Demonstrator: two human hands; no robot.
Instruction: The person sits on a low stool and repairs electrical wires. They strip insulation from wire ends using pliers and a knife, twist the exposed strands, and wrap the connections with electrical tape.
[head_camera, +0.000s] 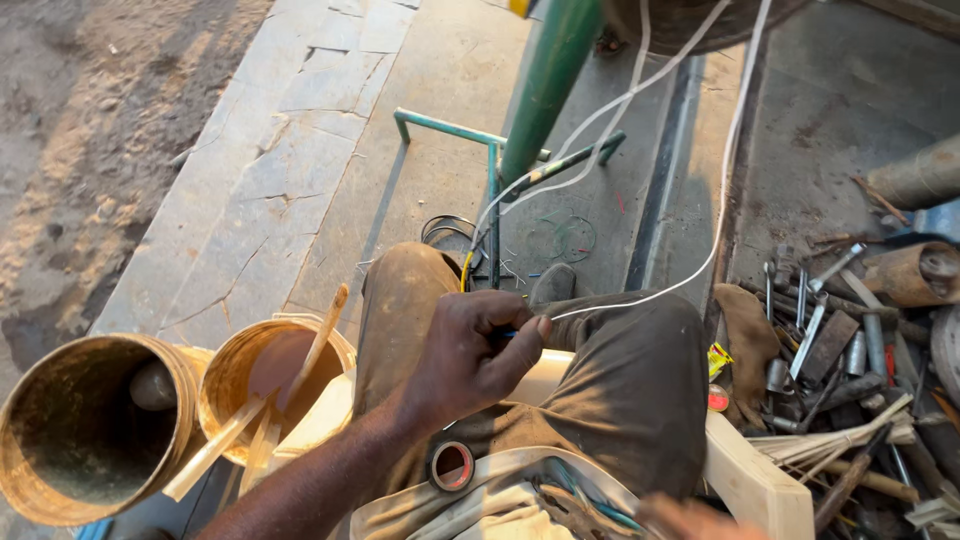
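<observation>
My left hand (470, 352) reaches in from the lower left and pinches the end of a thin white wire (640, 292) over my knee, thumb against fingertips, with a bit of blue showing at the pinch. The wire runs up and right toward the top of the view beside other white wires (600, 120). A roll of dark tape (452, 466) rests on my lap just below the hand. A blurred patch at the bottom edge looks like my right hand (690, 520); its grip is not visible.
Two rusty cans (95, 425) (262, 372) holding wooden strips stand at the left. A green pole (550, 80) and green metal frame (490, 165) rise ahead. A pile of metal tools and rods (840, 350) lies at the right, beside a pale wooden plank (755, 480).
</observation>
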